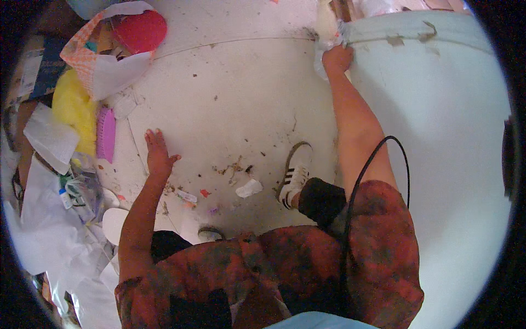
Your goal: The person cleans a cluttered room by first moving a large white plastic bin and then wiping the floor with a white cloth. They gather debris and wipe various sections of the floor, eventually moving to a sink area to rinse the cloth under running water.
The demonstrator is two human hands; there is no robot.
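My left hand is over the pale floor, fingers apart and holding nothing. Left of it lies a pink brush-like object, which I do not touch. At the top right, my right hand is closed on crumpled clear plastic at the edge of a large pale green panel. Part of that plastic is hidden by the fingers. Between my arms, a crumpled white scrap lies among dirt and small bits of litter.
An orange-and-white plastic bag with a red round item stands at the upper left. Yellow fluffy material, white foam sheet and white sheeting crowd the left side. My sneaker is near the panel. A black cable loops by my right arm.
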